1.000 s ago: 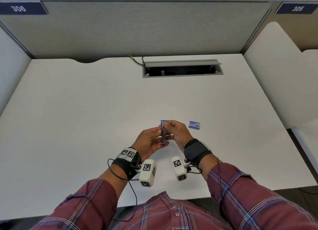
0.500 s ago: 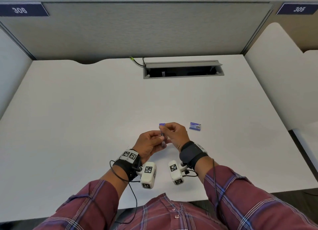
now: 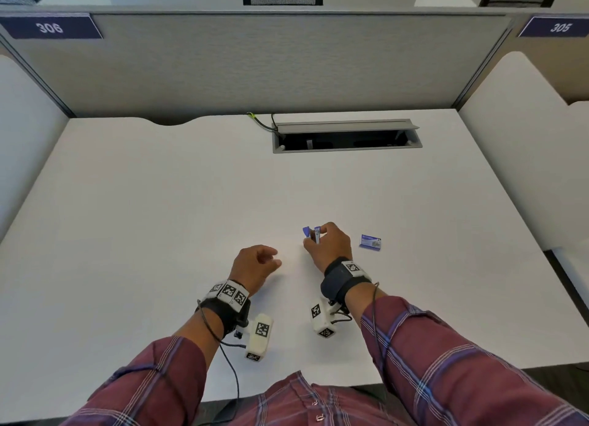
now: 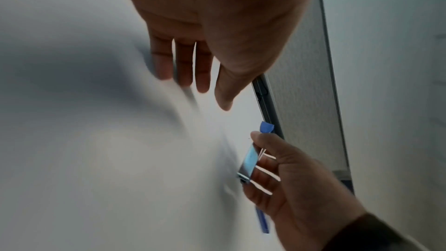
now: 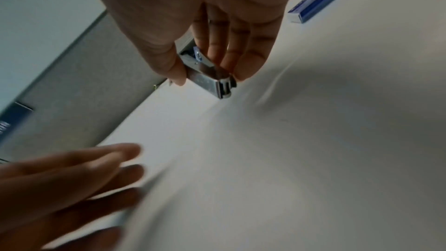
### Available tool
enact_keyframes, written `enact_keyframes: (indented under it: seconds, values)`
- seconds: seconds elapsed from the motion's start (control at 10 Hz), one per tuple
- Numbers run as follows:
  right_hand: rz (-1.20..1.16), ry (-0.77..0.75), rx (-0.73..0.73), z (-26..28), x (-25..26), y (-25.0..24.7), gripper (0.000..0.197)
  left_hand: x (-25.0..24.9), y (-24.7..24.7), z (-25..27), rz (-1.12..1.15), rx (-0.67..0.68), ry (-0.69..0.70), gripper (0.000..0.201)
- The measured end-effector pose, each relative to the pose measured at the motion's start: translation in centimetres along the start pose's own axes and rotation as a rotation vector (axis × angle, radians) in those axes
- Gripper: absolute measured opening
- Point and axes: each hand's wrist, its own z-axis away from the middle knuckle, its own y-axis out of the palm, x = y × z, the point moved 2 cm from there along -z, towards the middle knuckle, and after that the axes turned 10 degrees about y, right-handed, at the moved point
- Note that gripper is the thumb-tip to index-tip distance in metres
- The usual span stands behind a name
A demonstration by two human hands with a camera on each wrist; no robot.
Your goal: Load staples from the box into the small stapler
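Note:
My right hand (image 3: 323,244) grips the small blue and metal stapler (image 3: 314,234) just above the white desk (image 3: 159,218). In the right wrist view the thumb and fingers pinch the stapler (image 5: 208,78), its metal end pointing down at the desk. The left wrist view shows the stapler (image 4: 249,161) held on edge, a blue part sticking out past the fingers. My left hand (image 3: 258,263) hovers to the left of it, fingers loosely curled and holding nothing. The blue staple box (image 3: 370,242) lies on the desk just right of my right hand, also visible in the right wrist view as the box (image 5: 318,1).
An open cable tray (image 3: 347,137) with a yellow-green cable (image 3: 259,122) sits at the back of the desk. Grey partition walls (image 3: 255,65) close off the back, white dividers stand at both sides.
My left hand has let go of the stapler and moved left. My right hand keeps the stapler and has lowered it toward the desk, slightly forward.

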Motion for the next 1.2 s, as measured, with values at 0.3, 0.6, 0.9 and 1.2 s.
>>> enact_keyframes:
  seconds: [0.3,0.6,0.9,1.2]
  values:
    - [0.206,0.059,-0.073,-2.2,-0.7,1.9,0.040,2.2,-2.7,-0.8,-0.697,0.185,0.041,0.096]
    - [0.207,0.069,-0.057,-2.5,-1.3,2.3,0.051,2.4,-3.4,-0.7,-0.751,0.179,0.116,0.095]
    - [0.325,-0.031,-0.124,0.1,-3.3,1.7,0.047,3.8,-3.3,-0.1,-0.977,0.309,0.268,0.096]
    - [0.499,-0.169,-0.088,1.0,-3.0,-2.4,0.066,2.2,-2.8,-0.5,-1.039,0.270,0.226,0.102]
